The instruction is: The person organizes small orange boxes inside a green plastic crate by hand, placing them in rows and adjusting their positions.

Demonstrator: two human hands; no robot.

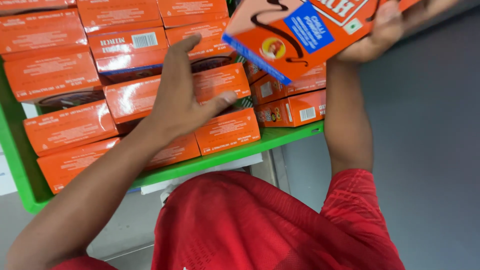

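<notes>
Wearing a red shirt (260, 225), nearest to the camera, with both bare forearms reaching up from it. Holding the left hand (182, 95) open above the orange boxes (135, 95), fingers spread and loosely bent, thumb pointing toward the right edge of the green crate (22, 165); gripping nothing, and touching the boxes or only hovering cannot be told. Gripping with the right hand (387, 30) one orange carton (295, 35) with a blue label, fingers closed around its right end, tilted, raised over the far right corner of the crate. Filling the crate in flat stacked rows, the other orange boxes, reaching from its left wall to its near rim. Showing grey floor (430, 150) beyond the right edge of the crate.
</notes>
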